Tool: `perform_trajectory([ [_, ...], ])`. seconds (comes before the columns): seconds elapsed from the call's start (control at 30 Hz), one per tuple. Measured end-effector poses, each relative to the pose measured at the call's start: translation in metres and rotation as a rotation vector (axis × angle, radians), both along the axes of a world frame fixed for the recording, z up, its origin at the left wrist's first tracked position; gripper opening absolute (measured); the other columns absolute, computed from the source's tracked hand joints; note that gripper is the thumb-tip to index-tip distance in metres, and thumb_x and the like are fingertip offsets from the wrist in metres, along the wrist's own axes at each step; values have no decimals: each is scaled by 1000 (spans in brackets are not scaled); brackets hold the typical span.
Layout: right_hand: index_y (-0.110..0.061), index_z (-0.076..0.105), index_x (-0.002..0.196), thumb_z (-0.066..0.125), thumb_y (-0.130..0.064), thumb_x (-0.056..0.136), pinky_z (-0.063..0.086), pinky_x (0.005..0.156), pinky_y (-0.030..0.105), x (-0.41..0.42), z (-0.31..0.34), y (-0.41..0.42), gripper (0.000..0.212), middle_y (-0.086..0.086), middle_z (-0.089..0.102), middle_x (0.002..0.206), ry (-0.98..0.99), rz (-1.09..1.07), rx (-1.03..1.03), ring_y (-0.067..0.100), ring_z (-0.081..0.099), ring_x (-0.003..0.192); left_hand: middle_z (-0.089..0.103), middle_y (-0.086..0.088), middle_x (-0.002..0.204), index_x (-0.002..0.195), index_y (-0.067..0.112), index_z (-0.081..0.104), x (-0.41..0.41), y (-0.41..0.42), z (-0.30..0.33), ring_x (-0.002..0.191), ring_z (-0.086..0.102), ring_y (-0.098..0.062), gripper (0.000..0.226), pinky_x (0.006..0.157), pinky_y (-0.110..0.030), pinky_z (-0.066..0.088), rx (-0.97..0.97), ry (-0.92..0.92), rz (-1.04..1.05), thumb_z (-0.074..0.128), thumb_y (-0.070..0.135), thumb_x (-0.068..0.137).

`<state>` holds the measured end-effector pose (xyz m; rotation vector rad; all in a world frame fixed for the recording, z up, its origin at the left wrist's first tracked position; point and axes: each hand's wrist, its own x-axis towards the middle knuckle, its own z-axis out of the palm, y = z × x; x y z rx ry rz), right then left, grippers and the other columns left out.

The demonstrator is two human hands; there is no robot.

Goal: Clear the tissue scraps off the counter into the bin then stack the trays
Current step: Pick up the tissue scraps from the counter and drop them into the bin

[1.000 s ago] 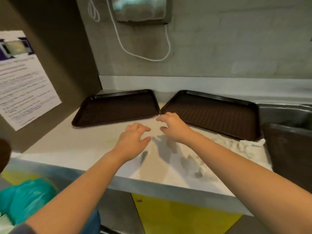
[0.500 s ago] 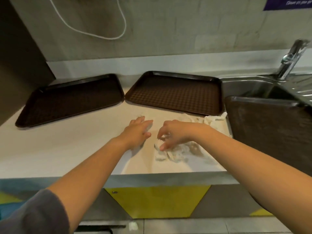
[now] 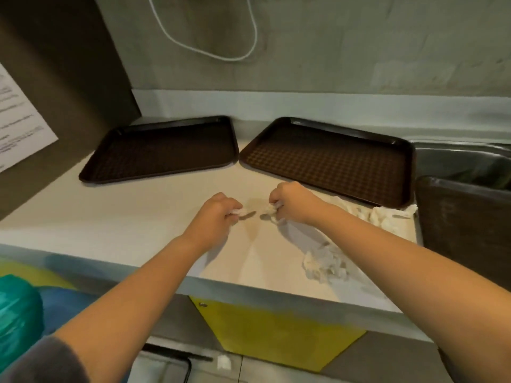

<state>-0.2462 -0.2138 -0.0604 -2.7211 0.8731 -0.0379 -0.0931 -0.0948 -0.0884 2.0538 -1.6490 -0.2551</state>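
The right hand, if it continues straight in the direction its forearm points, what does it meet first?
Probably the near corner of the left tray. The right hand, gripping a tissue scrap, points up-left over bare counter; depth is uncertain.

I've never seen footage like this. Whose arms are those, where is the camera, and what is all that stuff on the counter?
There is no machine: a person wears a camera on the head, looking down at their own arms. The left hand and the right hand each grip a small white tissue scrap. More crumpled tissue lies on the pale counter beside the right arm. Two dark brown trays lie flat side by side at the back, not yet stacked. A green bag shows at lower left.
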Motion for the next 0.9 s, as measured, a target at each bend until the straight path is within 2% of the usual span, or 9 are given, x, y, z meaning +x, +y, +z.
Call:
perform_trajectory([
  [0.13,-7,69,104,62,-11,81,43,77,33,26,5,21,24,16,65,102,-83,58,-21,31,58,96,56,-12,98,105,4,68,14,32,14,88,52,-20,22,76,-15,31,-80,-18,77,56,2,86],
  [0.3,-6,69,105,57,-5,84,36,74,26,68,12,67,24,17,65,105,-145,121,-31,31,58,98,60,-15,95,100,5,70,40,78,29,92,56,-25,20,74,-12,29,-129,-75,149,61,2,82],
  [0.43,-6,69,105,55,-2,84,36,74,26,104,19,121,26,16,64,107,-179,165,18,30,57,99,56,-12,99,105,6,69,64,139,39,87,51,-16,23,78,-9,29,-154,-43,227,62,3,83],
  [0.53,-5,69,103,58,-3,83,42,77,32,135,21,171,23,17,64,106,-203,221,53,31,58,99,49,-2,94,106,9,69,81,195,43,82,47,-11,24,77,-8,30,-161,-11,314,67,14,82],
  [0.63,-4,69,103,60,-5,81,42,75,29,167,23,224,23,18,65,107,-246,278,155,31,60,99,49,-1,88,101,8,71,100,254,46,79,48,-10,22,72,-5,31,-204,9,400,68,18,82],
  [0.7,-5,69,104,60,-5,82,40,76,26,190,22,262,24,18,62,109,-278,318,219,31,58,101,51,-3,86,98,6,72,115,294,48,80,47,-10,19,71,-7,29,-200,-35,452,64,16,84],
  [0.8,-6,63,110,55,-3,86,38,89,24,217,17,315,25,17,47,116,-350,344,310,29,52,102,51,-5,90,99,3,71,137,349,46,86,48,-14,17,77,-11,28,-170,-79,554,63,9,85],
  [0.9,-8,55,109,53,1,84,39,83,29,237,10,357,26,10,44,107,-390,386,349,25,50,93,56,-9,98,100,6,69,152,399,38,96,52,-20,18,81,-16,31,-113,-93,656,62,4,83],
])
